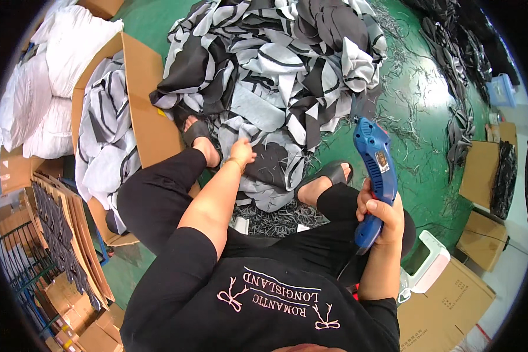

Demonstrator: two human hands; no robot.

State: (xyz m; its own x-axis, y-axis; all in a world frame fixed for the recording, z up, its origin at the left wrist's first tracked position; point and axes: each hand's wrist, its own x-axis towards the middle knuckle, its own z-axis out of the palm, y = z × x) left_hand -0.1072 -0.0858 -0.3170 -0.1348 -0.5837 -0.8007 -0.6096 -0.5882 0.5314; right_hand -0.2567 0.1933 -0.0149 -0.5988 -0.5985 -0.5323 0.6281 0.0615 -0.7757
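Observation:
My right hand grips the handle of a blue electric cutter, its nose pointing up and away from me. My left hand reaches down between my knees and pinches a black and grey fabric piece at the near edge of a big heap of black, grey and white fabric pieces on the green floor. My feet in dark sandals rest at the foot of the heap.
An open cardboard box of grey striped fabric stands at my left, with white stuffed bags beyond it. Flat cardboard stacks lie at lower left. A white device sits on boxes at right. Fabric scraps litter the floor.

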